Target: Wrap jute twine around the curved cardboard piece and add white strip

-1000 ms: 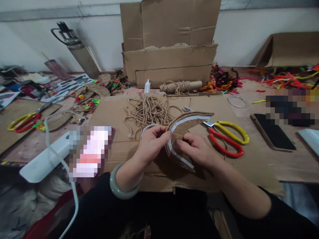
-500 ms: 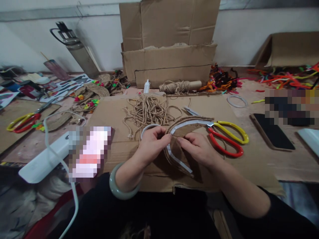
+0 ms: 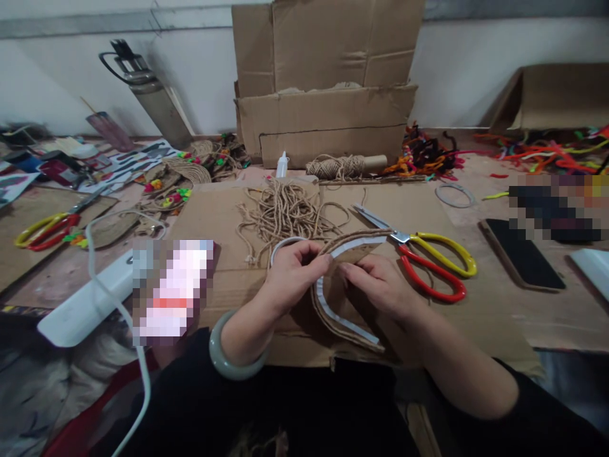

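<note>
My left hand [image 3: 295, 271] pinches the middle of a curved band of jute cord [image 3: 340, 329], which has a white strip along its inner side. The band bows open to the right, one end near the scissors and the other low toward the front edge. Inside the curve, my right hand [image 3: 383, 289] has thumb and fingers pressed together; whether anything thin is between them is too small to see. Scissors [image 3: 440, 293] with one red and one yellow handle lie right of the band, blades apart. A white ring [image 3: 284, 242] is partly hidden behind my left hand.
A heap of cut jute cord [image 3: 285, 212] lies on the cardboard sheet [image 3: 228, 254]. Behind stand a small white bottle [image 3: 282, 166], a cord spool [image 3: 340, 166] and a cardboard box [image 3: 328, 127]. Phones lie on both sides; a white cable [image 3: 118, 308] crosses at left.
The band's two ends have spread into a wider, rounder curve, its upper end drawing back from the scissors. My right hand has moved slightly away from the left hand and the band.
</note>
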{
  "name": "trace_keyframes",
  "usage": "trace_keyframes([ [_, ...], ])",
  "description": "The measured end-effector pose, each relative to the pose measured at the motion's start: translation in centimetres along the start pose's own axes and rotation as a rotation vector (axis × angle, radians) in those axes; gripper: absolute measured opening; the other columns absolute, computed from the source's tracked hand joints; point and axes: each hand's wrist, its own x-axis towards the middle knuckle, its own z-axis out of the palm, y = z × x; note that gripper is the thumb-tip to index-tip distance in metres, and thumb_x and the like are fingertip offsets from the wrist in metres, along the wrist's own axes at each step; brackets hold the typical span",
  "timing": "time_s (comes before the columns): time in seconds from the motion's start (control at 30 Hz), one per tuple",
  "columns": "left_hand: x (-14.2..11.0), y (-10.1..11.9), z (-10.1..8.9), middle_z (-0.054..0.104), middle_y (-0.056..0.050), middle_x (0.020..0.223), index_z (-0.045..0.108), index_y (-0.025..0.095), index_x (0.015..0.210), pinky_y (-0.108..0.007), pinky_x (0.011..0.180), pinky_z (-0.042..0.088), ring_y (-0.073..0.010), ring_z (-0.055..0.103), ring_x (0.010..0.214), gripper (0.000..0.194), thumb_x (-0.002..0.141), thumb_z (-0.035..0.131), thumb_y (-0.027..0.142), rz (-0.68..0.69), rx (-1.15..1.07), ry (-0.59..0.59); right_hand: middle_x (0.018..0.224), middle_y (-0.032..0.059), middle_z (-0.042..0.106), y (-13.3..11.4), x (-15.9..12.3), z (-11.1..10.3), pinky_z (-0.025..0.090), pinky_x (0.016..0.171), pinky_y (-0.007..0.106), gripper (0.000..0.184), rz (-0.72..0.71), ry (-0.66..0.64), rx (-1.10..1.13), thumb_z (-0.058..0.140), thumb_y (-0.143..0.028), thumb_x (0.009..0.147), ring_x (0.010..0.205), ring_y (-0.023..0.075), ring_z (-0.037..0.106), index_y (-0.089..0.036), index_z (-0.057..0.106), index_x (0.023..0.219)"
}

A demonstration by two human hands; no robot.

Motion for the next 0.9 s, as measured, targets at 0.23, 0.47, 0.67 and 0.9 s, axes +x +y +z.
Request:
trace_keyframes([
  [0.23,0.09,-0.07,-0.14,0.045,0.005,0.058,0.053,0.015,0.063,-0.02,0.049,0.03,-0.0063,0.038,0.053,0.012,0.068,0.06,0.024,0.036,0.055,-0.002,0.053,-0.0011,0.049,0.8,0.09,0.41,0.034,0.047,0.024,0.029,-0.032,-0.057,0.008,0.046,-0.036,0.079,0.05,0.0112,0.044,-0.018,0.052,0.058],
  [0.47,-0.03,0.0,-0.07,0.047,0.005,0.059,0.056,0.015,0.065,-0.02,0.05,0.03,-0.0066,0.038,0.053,0.013,0.069,0.061,0.026,0.035,0.069,-0.048,0.056,0.0007,0.055,0.63,0.13,0.04,0.039,0.052,0.025,0.028,-0.086,0.02,0.041,0.048,-0.035,0.078,0.055,0.0122,0.049,-0.017,0.055,0.059],
  [0.67,-0.05,0.04,-0.05,0.048,0.005,0.056,0.056,0.015,0.062,-0.019,0.05,0.031,-0.0067,0.039,0.052,0.014,0.071,0.06,0.025,0.051,0.131,-0.067,0.058,0.0012,0.055,0.57,0.14,0.17,0.041,0.056,0.026,0.029,-0.083,0.101,0.067,0.049,-0.037,0.079,0.058,0.013,0.051,-0.017,0.055,0.059],
  [0.9,0.01,-0.02,0.13,0.044,0.006,0.055,0.056,0.015,0.063,-0.019,0.047,0.028,-0.0061,0.035,0.05,0.014,0.071,0.059,0.026,0.026,0.146,-0.071,0.056,-0.0004,0.054,0.59,0.27,0.22,0.04,0.054,0.024,0.025,-0.07,0.152,0.14,0.051,-0.034,0.077,0.055,0.0107,0.049,-0.017,0.055,0.06],
])
